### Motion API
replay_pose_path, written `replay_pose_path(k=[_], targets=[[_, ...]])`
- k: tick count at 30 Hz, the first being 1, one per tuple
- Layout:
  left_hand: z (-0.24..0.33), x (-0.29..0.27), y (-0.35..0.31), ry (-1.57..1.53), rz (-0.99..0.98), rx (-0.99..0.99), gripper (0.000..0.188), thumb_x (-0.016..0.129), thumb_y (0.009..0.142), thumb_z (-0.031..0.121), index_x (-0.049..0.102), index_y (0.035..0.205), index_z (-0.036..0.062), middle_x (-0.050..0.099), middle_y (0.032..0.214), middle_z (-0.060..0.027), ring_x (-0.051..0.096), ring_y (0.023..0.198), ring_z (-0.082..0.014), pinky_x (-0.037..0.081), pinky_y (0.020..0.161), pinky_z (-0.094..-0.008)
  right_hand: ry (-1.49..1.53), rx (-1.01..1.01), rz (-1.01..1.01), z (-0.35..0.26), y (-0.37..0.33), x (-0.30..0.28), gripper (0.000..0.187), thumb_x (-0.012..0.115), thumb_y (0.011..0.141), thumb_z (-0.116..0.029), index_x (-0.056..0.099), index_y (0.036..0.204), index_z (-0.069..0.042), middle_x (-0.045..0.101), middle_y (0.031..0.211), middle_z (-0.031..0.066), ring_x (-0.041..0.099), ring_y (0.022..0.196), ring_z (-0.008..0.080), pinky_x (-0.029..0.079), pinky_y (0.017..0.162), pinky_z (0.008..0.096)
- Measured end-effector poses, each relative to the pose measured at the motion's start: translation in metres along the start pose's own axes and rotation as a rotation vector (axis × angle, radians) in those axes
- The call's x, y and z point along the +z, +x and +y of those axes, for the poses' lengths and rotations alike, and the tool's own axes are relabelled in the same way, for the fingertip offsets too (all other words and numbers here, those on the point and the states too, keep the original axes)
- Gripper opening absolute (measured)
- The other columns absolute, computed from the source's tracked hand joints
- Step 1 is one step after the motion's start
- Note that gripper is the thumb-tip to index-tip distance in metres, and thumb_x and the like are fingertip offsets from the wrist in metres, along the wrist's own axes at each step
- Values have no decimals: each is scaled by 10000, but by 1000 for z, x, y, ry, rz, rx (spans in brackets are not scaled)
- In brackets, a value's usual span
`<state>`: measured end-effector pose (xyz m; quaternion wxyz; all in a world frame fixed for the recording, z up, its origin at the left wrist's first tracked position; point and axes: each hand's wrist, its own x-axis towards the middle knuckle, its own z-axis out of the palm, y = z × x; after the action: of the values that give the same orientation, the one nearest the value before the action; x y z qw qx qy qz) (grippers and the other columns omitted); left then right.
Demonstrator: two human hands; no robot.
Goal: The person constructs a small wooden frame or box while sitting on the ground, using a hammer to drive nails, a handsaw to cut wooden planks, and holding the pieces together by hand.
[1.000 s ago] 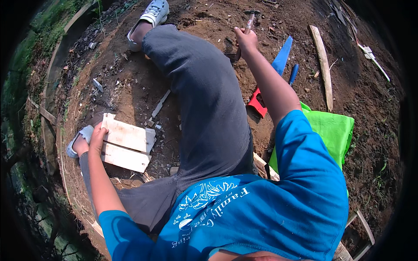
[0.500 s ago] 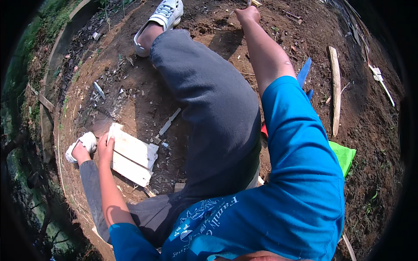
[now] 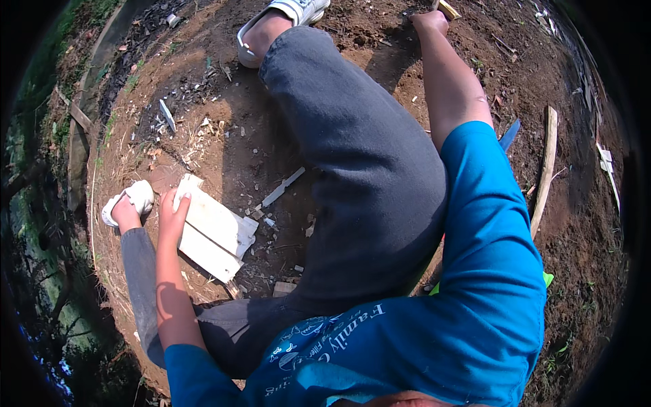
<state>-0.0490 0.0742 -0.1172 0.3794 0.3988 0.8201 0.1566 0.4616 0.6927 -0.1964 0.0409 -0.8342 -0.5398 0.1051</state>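
At the left, my left hand (image 3: pixel 174 209) is closed on the upper corner of a pale, white-faced wooden board (image 3: pixel 213 220), gripping it near its notched end. A dark lengthwise gap runs down the board, so I cannot tell whether it is one piece or two side by side. My right arm stretches far forward, and my right hand (image 3: pixel 432 24) is closed at the top edge of the view. A short bit of something like a handle sticks up from that fist, its rest cut off by the frame. Beside the fist shows a yellowish piece of wood (image 3: pixel 448 9).
Wood chips (image 3: pixel 196 146) and a thin pale strip (image 3: pixel 283 186) lie on the brown soil. My bent grey-trousered leg (image 3: pixel 380 142) fills the middle. To the right are a blue blade-like piece (image 3: pixel 510 134), a long stick (image 3: pixel 546 169) and a bit of green material (image 3: pixel 548 279).
The whole view has shifted, so the ground and my legs appear further right. My left hand keeps its hold on the board; my right hand stays closed far ahead.
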Motion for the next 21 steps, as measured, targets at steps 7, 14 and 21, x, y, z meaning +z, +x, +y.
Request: replay_pose_path(k=[7, 14, 21], targets=[[49, 24, -16, 207, 206, -184, 932, 867, 710, 591, 501, 1362, 34, 502, 1332, -203, 488, 1302, -385, 401, 1093, -459, -201, -91, -42, 18, 31, -3, 814, 846, 660, -619, 729, 1211, -31, 711, 1255, 151, 667, 1196, 298, 505, 1046, 378], [-5, -1, -38, -289, 213, -126, 672, 736, 922, 367, 491, 1468, 61, 609, 1398, -170, 571, 1304, -275, 425, 1111, -402, -224, -197, -59, 10, 33, 19, 741, 867, 665, -591, 752, 1194, -84, 728, 1234, 124, 677, 1182, 271, 519, 1021, 375], [-17, -17, -32, -225, 194, -217, 498, 712, 940, 275, 597, 1374, 60, 663, 1326, -142, 615, 1247, -251, 472, 1058, -384, -250, -247, -77, 13, 52, 21, 660, 828, 704, -568, 764, 1196, -133, 734, 1228, 115, 687, 1167, 269, 520, 1017, 378]])
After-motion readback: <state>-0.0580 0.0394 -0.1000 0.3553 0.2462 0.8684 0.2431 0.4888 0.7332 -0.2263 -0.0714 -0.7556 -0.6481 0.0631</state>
